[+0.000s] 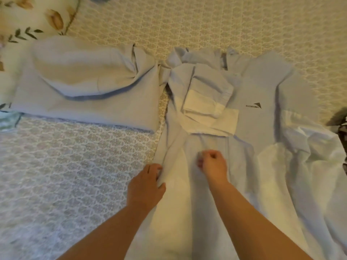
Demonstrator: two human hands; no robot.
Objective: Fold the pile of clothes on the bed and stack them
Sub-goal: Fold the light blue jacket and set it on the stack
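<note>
Folding is partway: one folded garment (84,87) lies aside; our left hand (145,186) and right hand (213,164) pinch the half-folded shirt (262,119).

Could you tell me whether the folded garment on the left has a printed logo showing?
No, the folded garment shows plain fabric; the logo sits on the spread shirt.

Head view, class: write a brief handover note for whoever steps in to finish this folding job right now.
Left hand rests on the left edge of the light blue shirt; right hand is closed, pinching fabric near its middle. The shirt lies spread on the bed, one sleeve with a white cuff folded across the chest. One folded garment sits to the left. Left: finish folding the shirt, then stack it.
</note>
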